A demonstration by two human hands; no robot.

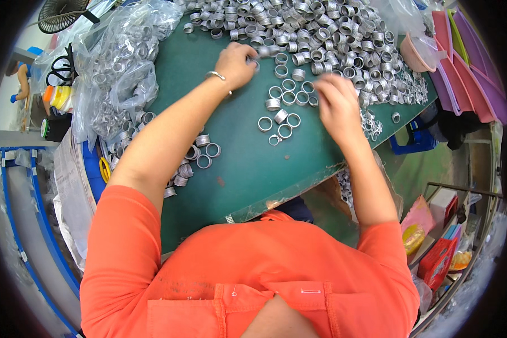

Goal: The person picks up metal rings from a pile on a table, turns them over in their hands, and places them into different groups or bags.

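Note:
My left hand (236, 66) reaches to the near edge of a big heap of metal rings (321, 34). Its fingers are closed on a metal ring (256, 66), which is blurred. At the right side of a loose group of metal rings (288, 98) hovers my right hand (339, 107). Its fingers point down toward the rings and are smeared by motion, so I cannot see whether they hold one. In the loose group some rings lie flat and others rest on their sides. A smaller ring (274, 139) with a little tab lies nearest to me.
The green tabletop (242, 169) carries more rings (204, 152) beside my left forearm. Clear plastic bags of rings (124, 62) stand at the left, near black scissors (62, 69). A pink basket (416, 53) and coloured bins (462, 73) are at the right.

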